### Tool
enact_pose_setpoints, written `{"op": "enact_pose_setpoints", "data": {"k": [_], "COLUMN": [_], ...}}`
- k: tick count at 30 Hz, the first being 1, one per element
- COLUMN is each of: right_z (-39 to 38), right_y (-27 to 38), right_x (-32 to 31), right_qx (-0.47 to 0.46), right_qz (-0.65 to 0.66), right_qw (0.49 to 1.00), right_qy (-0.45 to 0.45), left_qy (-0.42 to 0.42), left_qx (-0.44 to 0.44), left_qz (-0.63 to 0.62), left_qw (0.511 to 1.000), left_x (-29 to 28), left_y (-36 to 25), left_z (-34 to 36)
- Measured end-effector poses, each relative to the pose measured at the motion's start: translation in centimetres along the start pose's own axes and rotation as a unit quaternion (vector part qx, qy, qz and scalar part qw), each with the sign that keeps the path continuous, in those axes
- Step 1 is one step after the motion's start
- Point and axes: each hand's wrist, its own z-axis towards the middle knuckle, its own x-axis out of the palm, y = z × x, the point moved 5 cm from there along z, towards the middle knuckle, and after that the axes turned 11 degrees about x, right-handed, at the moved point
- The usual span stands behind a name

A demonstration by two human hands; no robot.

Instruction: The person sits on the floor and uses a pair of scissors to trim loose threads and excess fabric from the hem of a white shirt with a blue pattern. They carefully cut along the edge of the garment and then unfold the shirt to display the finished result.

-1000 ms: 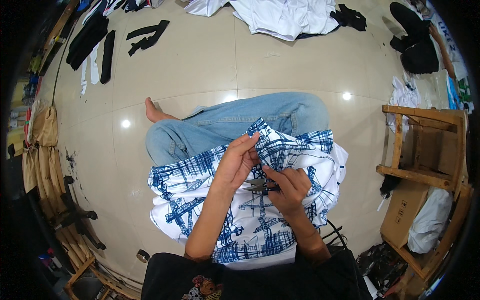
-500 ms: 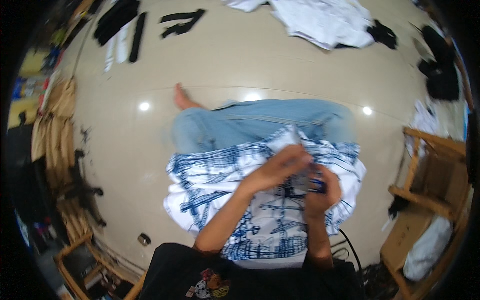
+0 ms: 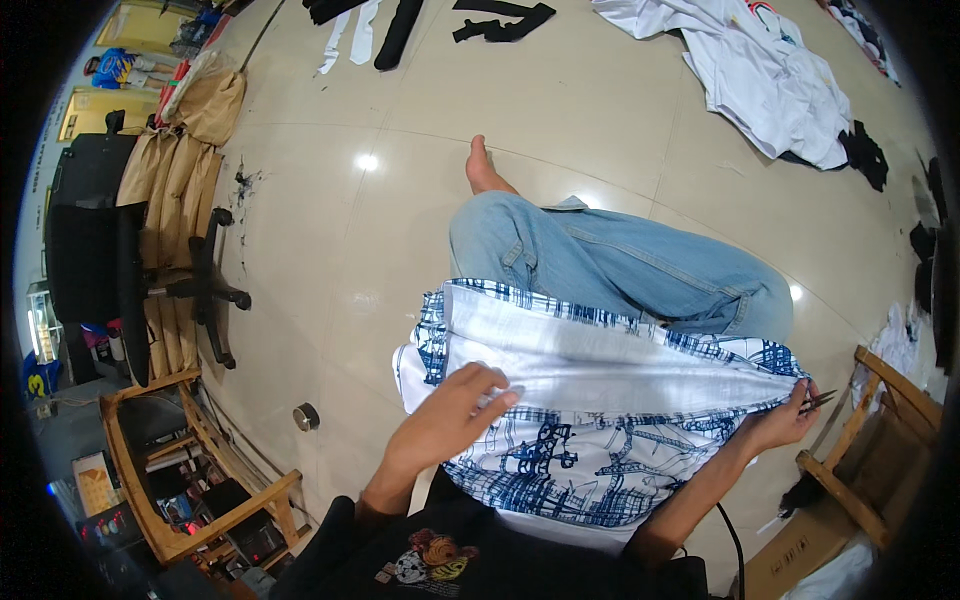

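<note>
A white garment with blue checked and sketch print (image 3: 610, 400) lies spread over my lap and my blue jeans (image 3: 620, 265). My left hand (image 3: 450, 420) rests on the garment's left part, fingers curled and pinching the cloth. My right hand (image 3: 785, 420) is far out to the right, gripping the garment's right edge and pulling it taut. A small dark pair of thread snips (image 3: 822, 399) sticks out of that same hand. My bare foot (image 3: 483, 168) points away across the floor.
I sit on a shiny tiled floor. A wooden chair (image 3: 880, 450) stands at the right, a wooden shelf frame (image 3: 180, 480) and a black office chair (image 3: 110, 260) at the left. White garments (image 3: 770, 80) and black cloth pieces (image 3: 490, 20) lie farther off.
My hands were together at the garment's middle; they have moved apart, the right far to the right, stretching the cloth wide. The view has swung left.
</note>
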Motion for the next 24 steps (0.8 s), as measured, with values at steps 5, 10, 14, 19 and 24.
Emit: {"op": "enact_pose_setpoints", "data": {"k": [5, 10, 14, 19, 24], "right_z": [-1.0, -6.7, -18.7, -32.9, -36.8], "right_y": [2.4, 7.2, 7.8, 4.2, -0.2], "right_x": [0.6, 3.7, 11.0, 17.6, 19.2], "right_qx": [0.062, -0.050, 0.120, 0.214, 0.225], "right_qz": [-0.016, 0.051, -0.184, -0.145, -0.173], "right_qw": [0.998, 0.987, 0.856, 0.580, 0.566], "right_qy": [0.017, 0.145, 0.469, 0.772, 0.774], "left_qy": [-0.259, -0.399, -0.414, -0.426, -0.402], "left_qx": [0.014, 0.002, 0.009, 0.044, 0.033], "left_qz": [-0.004, 0.051, 0.030, -0.003, -0.041], "left_qw": [0.966, 0.916, 0.910, 0.904, 0.914], "left_x": [-2.7, -4.4, -4.1, -4.8, -5.0], "left_y": [2.7, 5.1, 6.1, 6.8, 7.3], "left_z": [-0.4, 0.7, 0.5, 1.1, 2.0]}}
